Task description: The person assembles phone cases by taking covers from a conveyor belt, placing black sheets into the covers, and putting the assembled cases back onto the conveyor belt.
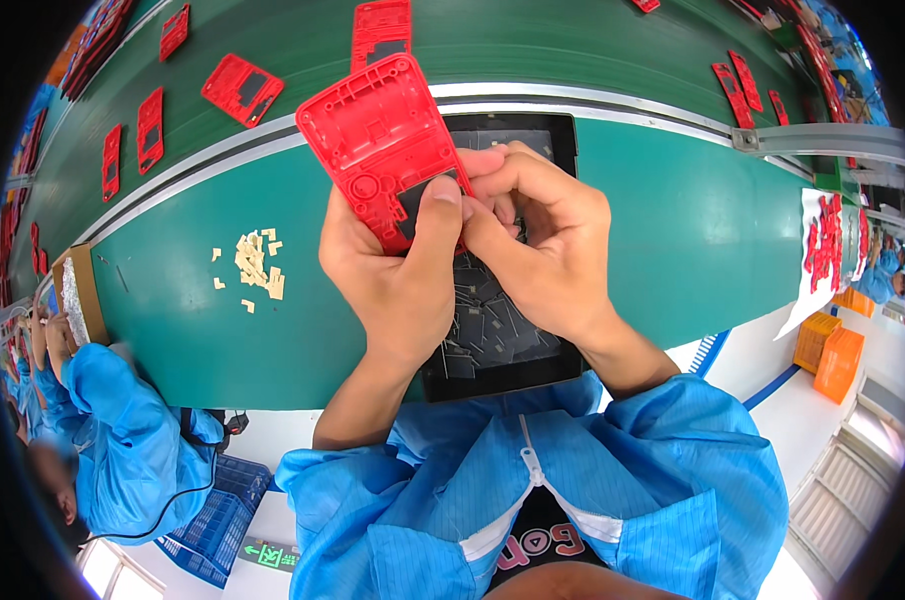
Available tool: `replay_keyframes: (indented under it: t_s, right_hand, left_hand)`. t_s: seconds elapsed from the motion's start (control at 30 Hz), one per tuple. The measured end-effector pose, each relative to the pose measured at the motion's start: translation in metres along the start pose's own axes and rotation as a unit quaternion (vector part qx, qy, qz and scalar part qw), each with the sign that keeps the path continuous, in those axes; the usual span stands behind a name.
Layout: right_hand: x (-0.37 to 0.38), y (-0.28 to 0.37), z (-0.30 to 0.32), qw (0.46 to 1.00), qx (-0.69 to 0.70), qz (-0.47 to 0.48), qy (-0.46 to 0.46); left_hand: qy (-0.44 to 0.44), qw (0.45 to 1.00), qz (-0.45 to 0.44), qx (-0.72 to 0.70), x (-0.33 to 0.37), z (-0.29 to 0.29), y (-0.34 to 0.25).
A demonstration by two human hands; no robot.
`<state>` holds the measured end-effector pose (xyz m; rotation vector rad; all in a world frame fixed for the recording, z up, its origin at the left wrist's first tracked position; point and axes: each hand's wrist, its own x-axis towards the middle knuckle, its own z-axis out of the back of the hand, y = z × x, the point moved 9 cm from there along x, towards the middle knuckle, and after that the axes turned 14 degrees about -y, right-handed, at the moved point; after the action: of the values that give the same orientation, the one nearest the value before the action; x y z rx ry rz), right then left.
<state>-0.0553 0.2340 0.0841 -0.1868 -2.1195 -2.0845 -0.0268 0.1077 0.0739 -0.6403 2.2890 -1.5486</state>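
Note:
A red plastic housing (378, 125) with a dark rectangular patch is tilted up in front of me. My left hand (398, 270) grips its lower part, the thumb pressed over the dark patch. At the housing's right edge my right hand (548, 230) has its fingers pinched together; whether a small part sits between them is hidden. Beneath both hands lies a black tray (533, 382) with several thin dark pieces and wire-like pins (493, 320) in it. Left of my hands, small cream-coloured pieces (256, 265) are heaped on the green table.
Several red housings (243, 90) lie on the green conveyor belt (533, 50) beyond the metal rail (613, 105). On the right, red parts (825, 240) rest on a white sheet, with orange crates (833, 355) below. A co-worker in blue (138, 440) sits at the left beside blue crates (213, 510).

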Motion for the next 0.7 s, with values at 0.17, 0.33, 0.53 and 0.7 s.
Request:
replay_keyframes:
  t_s: [0.17, 0.33, 0.53, 0.7]
  right_hand:
    - [-0.002, 0.013, -0.001, 0.999, -0.007, 0.047, 0.013]
    - [0.001, 0.014, 0.007, 0.996, 0.015, 0.083, 0.007]
    - [0.009, 0.020, 0.016, 0.998, 0.065, 0.010, 0.003]
    - [0.009, 0.020, 0.016, 0.998, 0.057, 0.025, 0.018]
  left_hand:
    - [0.014, 0.998, 0.010, -0.066, -0.004, -0.005, -0.004]
    - [-0.018, 0.987, 0.060, -0.150, -0.008, -0.010, -0.002]
    - [0.020, 0.999, 0.008, -0.047, -0.011, 0.003, 0.000]
    - [0.011, 0.998, 0.013, -0.065, -0.011, 0.003, 0.000]
